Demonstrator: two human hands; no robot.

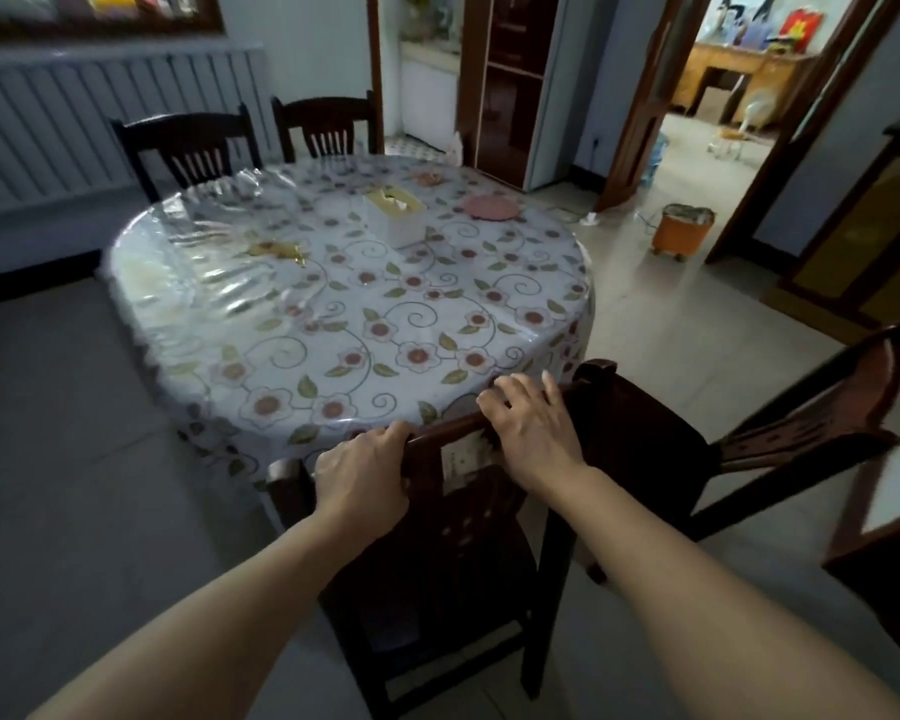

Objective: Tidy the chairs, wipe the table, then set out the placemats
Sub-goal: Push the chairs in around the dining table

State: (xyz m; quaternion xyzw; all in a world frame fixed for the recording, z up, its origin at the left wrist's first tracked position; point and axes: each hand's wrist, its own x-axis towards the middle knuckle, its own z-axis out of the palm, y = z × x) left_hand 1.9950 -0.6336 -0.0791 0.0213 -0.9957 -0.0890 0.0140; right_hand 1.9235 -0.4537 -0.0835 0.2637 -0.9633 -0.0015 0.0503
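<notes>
A dark wooden chair (437, 537) stands at the near edge of the round table (344, 324), which wears a floral cloth under clear plastic. My left hand (362, 472) grips the chair's top rail with curled fingers. My right hand (533, 423) lies on the same rail further right, its fingers bent over the top. A second dark chair (780, 433) stands to the right, turned away from the table. Two more chairs (193, 148) (328, 124) are pushed in at the far side. A pink round placemat (491, 206) lies on the table's far right.
A white tissue box (393, 215) sits near the table's middle, with a small yellow thing (276, 250) to its left. An orange bin (680, 231) stands on the floor by the doorway. A radiator (100, 122) lines the left wall. A cabinet (863, 241) stands at right.
</notes>
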